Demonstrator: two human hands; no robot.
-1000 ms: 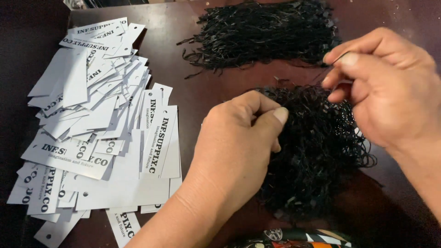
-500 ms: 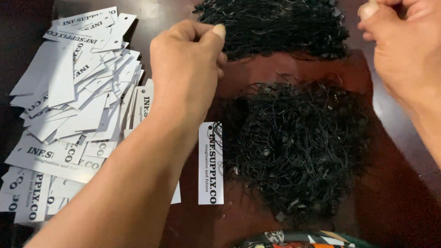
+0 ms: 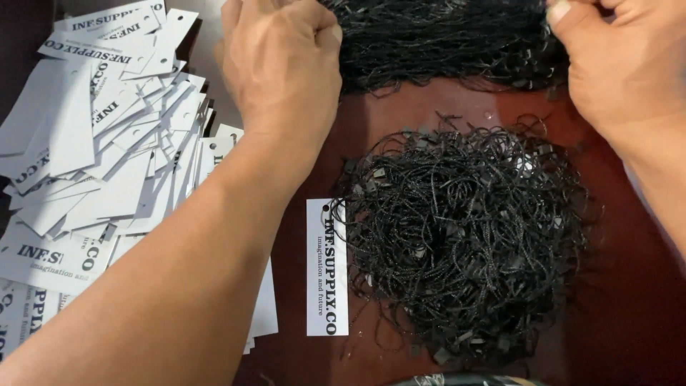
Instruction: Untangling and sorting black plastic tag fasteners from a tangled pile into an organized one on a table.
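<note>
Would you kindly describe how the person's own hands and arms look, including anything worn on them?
Both are bare: the left hand and its forearm show no sleeve, glove, ring or watch. The right hand likewise shows no ring or glove, with a short, unpainted thumbnail; its forearm, partly out of frame, looks unsleeved.

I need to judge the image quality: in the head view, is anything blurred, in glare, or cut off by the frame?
Head view: light is even and soft, no strong glare; the white tags and near cord pile look sharp; the left hand and right hand are cut at the top edge.
</note>
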